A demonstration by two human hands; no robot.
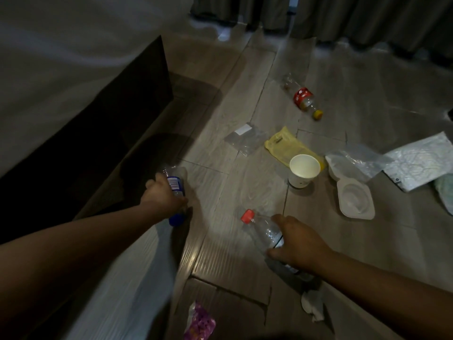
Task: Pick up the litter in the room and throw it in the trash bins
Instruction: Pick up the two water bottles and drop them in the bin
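Left hand (163, 195) grips the blue-capped bottle (174, 192) — right hand (296, 241) curls round the red-capped bottle (261, 228) — both low over the floor (245, 94).

The room is dim, the brightest pool of light lying on the floor (245, 187) between the arms, with glare along one board edge. Deep shadow fills the bed base (110, 133) at the floor's left edge; the curtains (355, 18) at its far edge are murky. The left hand (161, 195) and its blue-capped bottle (174, 184) smear with motion blur; the right hand (297, 244) on the red-capped bottle (262, 229) looks sharper. Floorboard lines bend toward the corners.
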